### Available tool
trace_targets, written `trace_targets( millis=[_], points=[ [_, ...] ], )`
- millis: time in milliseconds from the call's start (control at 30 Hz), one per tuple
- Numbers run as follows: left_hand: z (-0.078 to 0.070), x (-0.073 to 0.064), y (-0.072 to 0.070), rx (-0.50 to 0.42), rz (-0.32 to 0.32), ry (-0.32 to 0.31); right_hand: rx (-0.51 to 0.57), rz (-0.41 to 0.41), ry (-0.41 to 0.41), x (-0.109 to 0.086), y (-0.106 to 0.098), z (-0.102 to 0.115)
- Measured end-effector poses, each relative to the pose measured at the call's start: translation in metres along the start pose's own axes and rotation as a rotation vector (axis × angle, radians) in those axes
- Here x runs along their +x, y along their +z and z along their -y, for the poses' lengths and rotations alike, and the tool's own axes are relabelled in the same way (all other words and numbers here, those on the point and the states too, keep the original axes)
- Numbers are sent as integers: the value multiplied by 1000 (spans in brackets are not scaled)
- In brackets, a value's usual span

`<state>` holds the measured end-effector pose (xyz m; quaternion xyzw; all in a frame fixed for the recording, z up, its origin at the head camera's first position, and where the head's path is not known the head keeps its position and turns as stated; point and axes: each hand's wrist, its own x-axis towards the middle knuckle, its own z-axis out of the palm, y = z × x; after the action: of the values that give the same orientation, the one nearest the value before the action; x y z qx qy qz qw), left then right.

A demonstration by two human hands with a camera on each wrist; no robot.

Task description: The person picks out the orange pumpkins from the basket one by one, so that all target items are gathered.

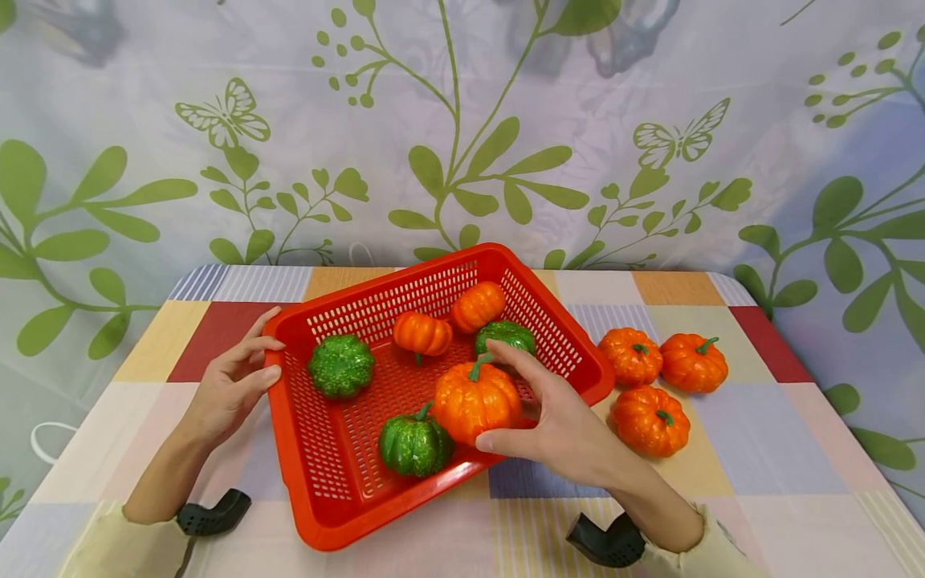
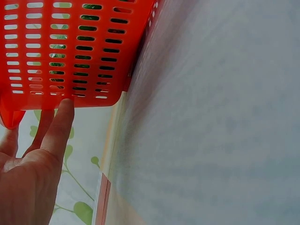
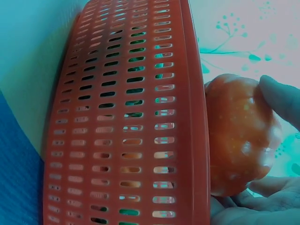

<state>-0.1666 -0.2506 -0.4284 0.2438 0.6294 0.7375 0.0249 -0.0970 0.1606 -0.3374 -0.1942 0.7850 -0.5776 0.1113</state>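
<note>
above the basket [image 1: 390,510], the right hand [image 1: 560,425] pinches an orange pumpkin [image 1: 477,408], likely light, stiff, slick, best gripped round its sides; the spread left hand [image 1: 233,384] touches the basket

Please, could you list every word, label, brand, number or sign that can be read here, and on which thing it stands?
None can be read.
Basket, pumpkins: no text visible.
Cloth: only coloured patches and stripes.
Backdrop: leaves and butterflies, no letters or numbers visible.
</note>
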Motion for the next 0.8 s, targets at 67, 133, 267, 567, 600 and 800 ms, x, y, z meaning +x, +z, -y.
trace_targets(
  millis=[67,133,267,567,600,800],
  points=[
    [0,0,0,3,-4,-3,-9,6,-24,-2,-1,-1],
    [0,-1,0,3,-5,-1,-8,6,-54,-4,-1,-2],
    [0,0,0,0,-2,3,56,2,-60,-7,0,-3],
    [1,0,0,-1,-2,6,144,-16,-22,-19,-6,-3],
    [1,0,0,-1,-2,8,133,-21,-36,-21,-7,-3],
    [1,0,0,0,-3,7,43,-75,-127,-38,-20,-6]
  ],
)
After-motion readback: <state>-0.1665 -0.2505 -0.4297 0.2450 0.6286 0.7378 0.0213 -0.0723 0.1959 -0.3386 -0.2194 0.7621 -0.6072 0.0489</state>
